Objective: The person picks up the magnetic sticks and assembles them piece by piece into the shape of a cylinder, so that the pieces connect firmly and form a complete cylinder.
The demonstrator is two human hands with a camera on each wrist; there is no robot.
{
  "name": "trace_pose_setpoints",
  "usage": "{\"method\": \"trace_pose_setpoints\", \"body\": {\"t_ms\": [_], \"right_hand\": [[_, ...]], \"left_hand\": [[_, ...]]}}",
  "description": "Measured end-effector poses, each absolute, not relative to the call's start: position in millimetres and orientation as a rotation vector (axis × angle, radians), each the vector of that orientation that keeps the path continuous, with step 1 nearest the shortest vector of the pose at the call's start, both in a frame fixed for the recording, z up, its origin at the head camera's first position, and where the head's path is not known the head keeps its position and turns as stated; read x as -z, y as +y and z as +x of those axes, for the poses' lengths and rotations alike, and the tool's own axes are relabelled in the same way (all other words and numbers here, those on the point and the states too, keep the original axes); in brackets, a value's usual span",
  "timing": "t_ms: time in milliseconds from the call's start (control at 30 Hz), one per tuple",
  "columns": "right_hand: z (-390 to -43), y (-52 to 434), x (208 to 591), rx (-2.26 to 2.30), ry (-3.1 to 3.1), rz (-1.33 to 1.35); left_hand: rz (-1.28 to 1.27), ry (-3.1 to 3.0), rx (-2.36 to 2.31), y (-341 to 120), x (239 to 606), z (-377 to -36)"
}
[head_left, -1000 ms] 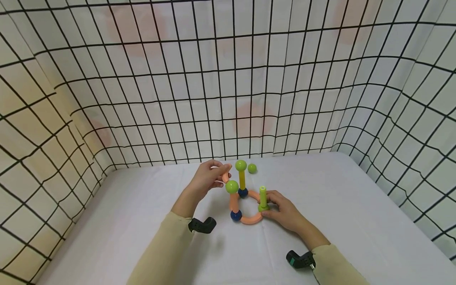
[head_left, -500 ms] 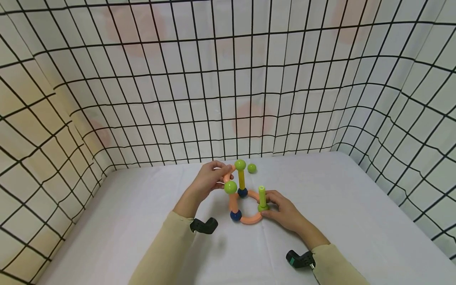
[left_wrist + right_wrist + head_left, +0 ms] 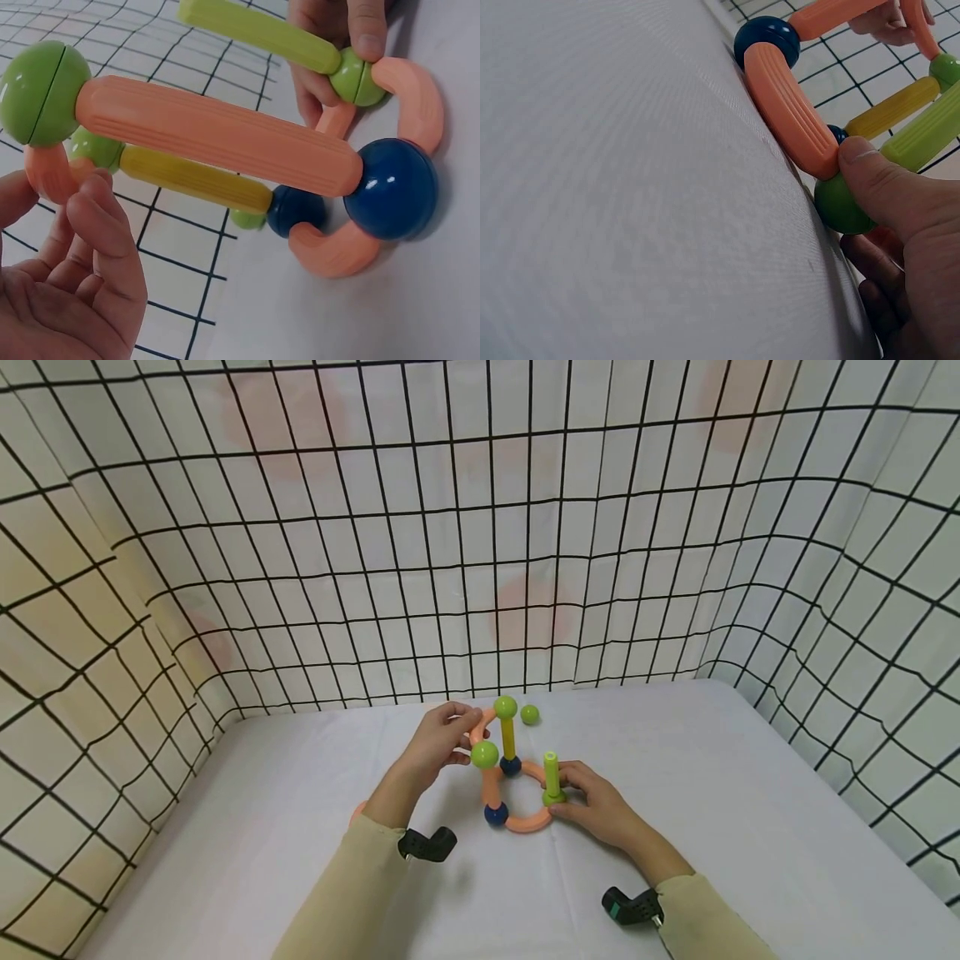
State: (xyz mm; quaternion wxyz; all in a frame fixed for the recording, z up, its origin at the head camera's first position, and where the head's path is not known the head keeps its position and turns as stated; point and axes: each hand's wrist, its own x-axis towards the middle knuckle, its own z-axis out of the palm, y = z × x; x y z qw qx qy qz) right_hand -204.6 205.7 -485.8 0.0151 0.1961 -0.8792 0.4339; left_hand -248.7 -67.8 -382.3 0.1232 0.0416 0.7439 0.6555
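Note:
My left hand point(image 3: 438, 739) pinches a curved orange rod point(image 3: 49, 174) that spans two raised green balls. The nearer green ball point(image 3: 484, 754) tops a straight orange rod point(image 3: 217, 135); the farther green ball point(image 3: 506, 707) tops a yellow rod point(image 3: 508, 739). These uprights rise from a near blue ball point(image 3: 496, 814) and a far blue ball point(image 3: 511, 766). Curved orange rods point(image 3: 528, 822) join the base into a ring. At its right, my right hand point(image 3: 600, 806) grips the base's green ball point(image 3: 844, 206), from which a light green rod point(image 3: 552, 772) stands upright, its top end bare.
A loose green ball point(image 3: 529, 715) lies behind the structure. Part of an orange piece point(image 3: 358, 811) shows beside my left sleeve, mostly hidden. Black netting point(image 3: 450, 568) over white cloth encloses the white tabletop point(image 3: 712, 793) at the back and sides.
My left hand has shifted the curved orange rod slightly right, onto the far green ball. The near green ball has tipped a little left. An orange piece has come into sight by the left sleeve.

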Motion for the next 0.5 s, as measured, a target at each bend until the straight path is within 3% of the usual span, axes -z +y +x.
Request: {"method": "trace_pose_setpoints", "body": {"t_ms": [500], "right_hand": [[-203.7, 204.5, 485.9, -1.328, -2.735, 0.603]], "left_hand": [[0.11, 2.217, -1.913, -89.3, 403.2, -227.9]]}}
